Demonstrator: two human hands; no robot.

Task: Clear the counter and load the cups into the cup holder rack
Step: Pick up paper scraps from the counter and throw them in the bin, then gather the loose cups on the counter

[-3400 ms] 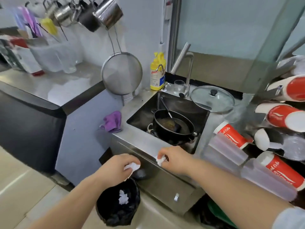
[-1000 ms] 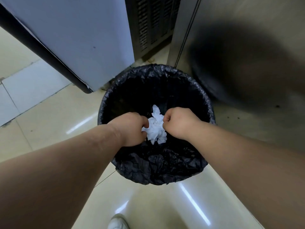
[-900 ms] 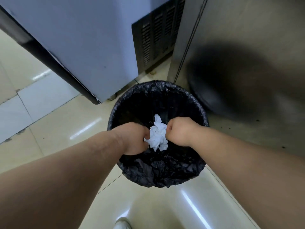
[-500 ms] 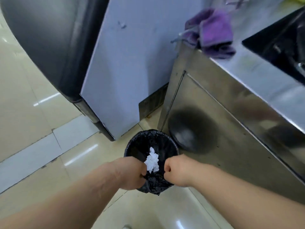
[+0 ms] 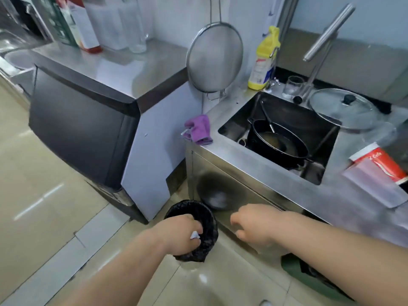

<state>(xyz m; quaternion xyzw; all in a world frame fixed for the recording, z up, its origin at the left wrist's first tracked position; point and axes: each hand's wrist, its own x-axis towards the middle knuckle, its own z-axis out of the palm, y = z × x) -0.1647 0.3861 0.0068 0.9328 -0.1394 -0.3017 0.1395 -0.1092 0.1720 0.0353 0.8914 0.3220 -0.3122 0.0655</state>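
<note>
Two bare arms reach down from us toward the floor in front of the steel counter [image 5: 260, 171], which is the biggest thing we face. Its sink [image 5: 284, 120] holds a black pan [image 5: 278, 140] with a utensil resting in it. On the counter's right stretch lies the task's own thing: a red cup stack [image 5: 382, 166] on its side, partly inside a clear plastic sleeve [image 5: 375, 184], well apart from both of our hands. We see no cup holder rack in this view, so we cannot say where it stands. A glass lid [image 5: 340, 109] sits at the sink's far right corner, and a purple cloth [image 5: 198, 129] hangs over the counter's left corner.

Below, against the cabinet front, stands the black-lined bin [image 5: 207, 217]. Our left hand [image 5: 178, 233] hovers over its rim with fingers curled, pinching a small scrap of white paper [image 5: 194, 235]. Our right hand [image 5: 256, 224] hangs just beside the bin, fingers loosely bent and holding nothing.

We judge the step in hand to be the clearing part, with waste going into the bin. Next we need the left fingers to loosen so the scrap drops inside the liner and not on the floor. Then we need to rise and reach right for the cup stack, probably with both hands, as the loose sleeve may slip.
</note>
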